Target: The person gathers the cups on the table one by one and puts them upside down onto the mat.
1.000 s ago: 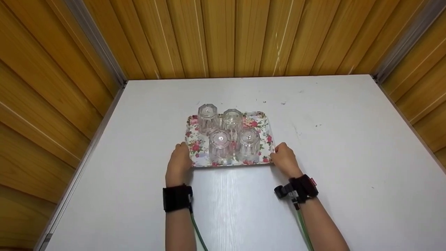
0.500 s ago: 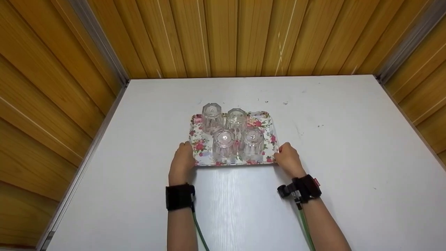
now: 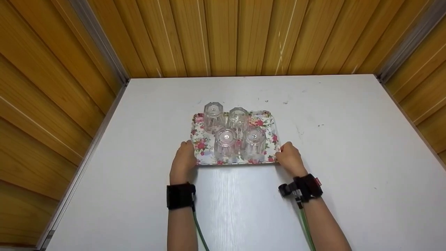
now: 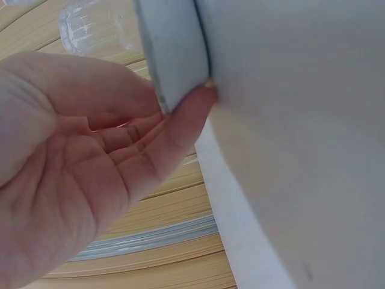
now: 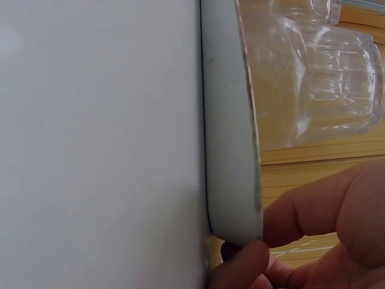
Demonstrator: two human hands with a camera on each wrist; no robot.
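A rectangular floral tray lies level at the middle of the table, its base against or very near the top. Upside down on it stand several clear glasses, among them a front left glass, a front right glass and a back left glass. My left hand pinches the tray's left rim near the front corner. In the left wrist view, fingertips reach under the pale rim. At the opposite side, my right hand pinches the right rim between thumb and fingers, also seen from the right wrist.
The white table extends around the tray, with small dark marks toward the back. Wood-patterned panels enclose it at the back and both sides. Black wrist straps carry green cables toward the front.
The tray, glasses and both hands have shifted slightly to the right, while the head view has moved a little too. Both hands keep their hold on the rim.
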